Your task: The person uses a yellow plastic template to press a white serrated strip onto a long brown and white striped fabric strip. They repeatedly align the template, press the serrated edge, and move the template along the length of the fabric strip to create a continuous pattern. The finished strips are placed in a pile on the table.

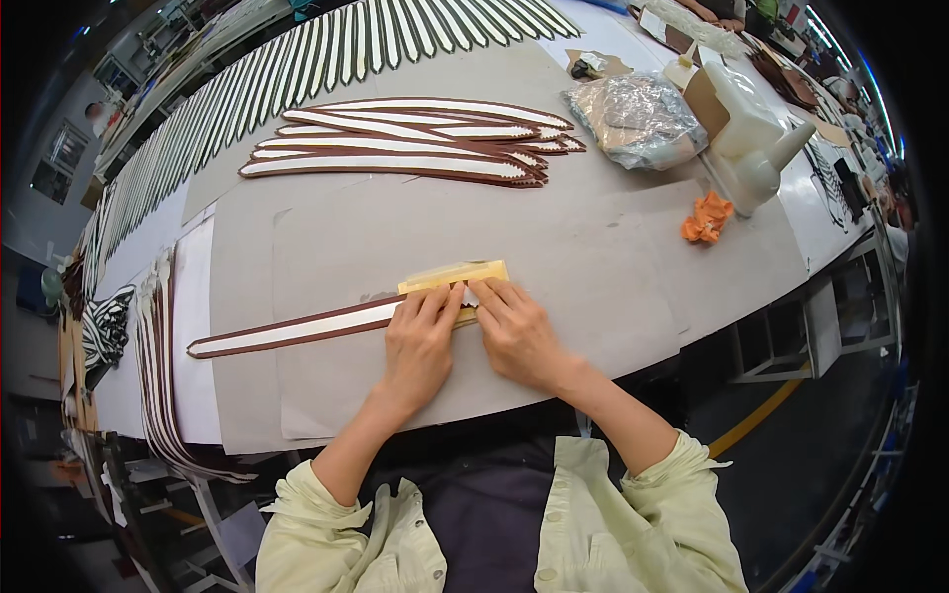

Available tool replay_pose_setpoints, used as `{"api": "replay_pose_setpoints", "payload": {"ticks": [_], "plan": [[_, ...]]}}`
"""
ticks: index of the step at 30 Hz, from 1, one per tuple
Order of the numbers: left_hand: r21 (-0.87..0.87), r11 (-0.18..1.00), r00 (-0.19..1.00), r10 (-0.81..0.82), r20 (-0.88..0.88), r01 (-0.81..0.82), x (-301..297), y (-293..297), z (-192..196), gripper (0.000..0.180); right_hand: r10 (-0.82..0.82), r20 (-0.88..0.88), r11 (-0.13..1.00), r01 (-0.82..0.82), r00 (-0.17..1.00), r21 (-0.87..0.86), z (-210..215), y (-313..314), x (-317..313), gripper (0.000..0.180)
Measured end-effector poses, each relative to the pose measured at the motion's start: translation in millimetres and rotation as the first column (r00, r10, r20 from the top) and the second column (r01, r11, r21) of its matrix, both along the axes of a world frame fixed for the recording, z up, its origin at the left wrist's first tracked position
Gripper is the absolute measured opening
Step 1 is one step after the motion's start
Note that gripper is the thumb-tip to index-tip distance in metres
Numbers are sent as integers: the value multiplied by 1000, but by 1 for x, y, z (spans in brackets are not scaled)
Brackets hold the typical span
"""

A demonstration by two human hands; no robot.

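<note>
A long brown strip (297, 330) with a white middle band lies on the table, its pointed end to the left. Its right end rests over a yellow block or pad (455, 275). My left hand (419, 341) presses on the strip near that end, fingers bent together. Right beside it, my right hand (522, 336) grips the end, its fingertips almost meeting the left ones. The thumbs and the underside of the strip are mostly hidden.
Similar brown-and-white strips (405, 143) lie piled farther back. Behind them stretches a row of dark-edged white strips (346, 49). More brown strips (163, 366) hang over the left front edge. At right are a clear plastic bag (633, 119), a whitish bottle (756, 163) and crumpled orange material (707, 216).
</note>
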State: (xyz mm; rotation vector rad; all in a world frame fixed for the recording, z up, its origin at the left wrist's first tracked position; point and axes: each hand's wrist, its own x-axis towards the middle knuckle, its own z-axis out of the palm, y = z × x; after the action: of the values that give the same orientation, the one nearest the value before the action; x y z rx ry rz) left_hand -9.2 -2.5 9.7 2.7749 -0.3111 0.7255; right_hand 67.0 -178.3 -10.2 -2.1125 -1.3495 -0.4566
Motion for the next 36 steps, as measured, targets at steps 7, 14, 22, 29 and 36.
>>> {"api": "replay_pose_setpoints", "payload": {"ticks": [7,14,22,29,36], "plan": [[97,995,1000,18,12,-19,6,0,-10,52,-44,75,997,48,996,-57,2,4,-5,34],[75,992,993,109,-40,-106,-4,17,-3,45,-153,22,988,152,988,23,1,3,-8,20],[-103,995,999,-15,-52,10,-37,9,-1,58,-232,-234,960,261,944,102,4,17,1,12],[-104,994,995,-53,-85,44,-20,-4,1,58,-224,-303,953,273,926,130,-2,19,8,11],[6,1000,998,26,-63,-26,-21,-17,-13,53,-161,-311,969,210,937,132,-4,14,17,13]]}}
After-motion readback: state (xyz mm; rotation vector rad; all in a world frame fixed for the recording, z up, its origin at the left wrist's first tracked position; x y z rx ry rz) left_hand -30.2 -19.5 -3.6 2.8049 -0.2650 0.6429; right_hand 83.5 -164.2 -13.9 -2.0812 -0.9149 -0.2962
